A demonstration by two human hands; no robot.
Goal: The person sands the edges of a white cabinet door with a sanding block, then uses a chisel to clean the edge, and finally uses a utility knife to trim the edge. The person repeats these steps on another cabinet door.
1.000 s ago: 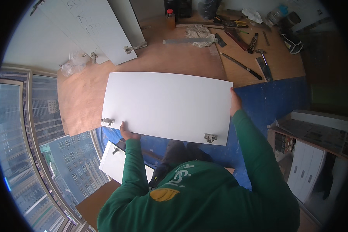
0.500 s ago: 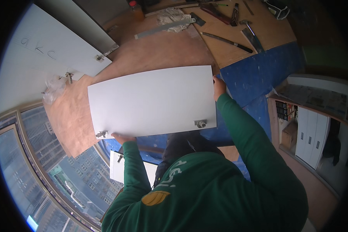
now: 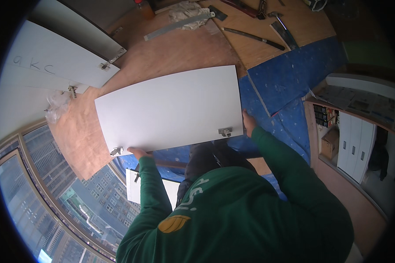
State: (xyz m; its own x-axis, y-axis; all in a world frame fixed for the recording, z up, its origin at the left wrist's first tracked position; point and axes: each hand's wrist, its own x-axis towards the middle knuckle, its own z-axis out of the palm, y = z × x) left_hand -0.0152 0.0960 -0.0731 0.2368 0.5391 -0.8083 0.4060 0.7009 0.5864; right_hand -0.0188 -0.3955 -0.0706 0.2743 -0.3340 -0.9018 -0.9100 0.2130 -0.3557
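"Where was the white panel [image 3: 169, 109]?"
"Around the middle of the frame."
"How was it held?"
"The left hand [image 3: 139, 153] gripped its lower edge, the right hand [image 3: 249, 123] its right edge."

A panel [image 3: 169, 109] spans between my left grip [image 3: 139, 153] and my right grip [image 3: 249, 123]; behind it, on the desk [image 3: 162, 59], a ruler [image 3: 175, 28] lies left of a hammer [image 3: 282, 23]. I have a window [image 3: 44, 184] at far left of my view, a cabinet [image 3: 352, 147] at far right.

White panel [image 3: 169, 109], slightly askew, 2 near-edge hinges [image 3: 225, 131], probably metal
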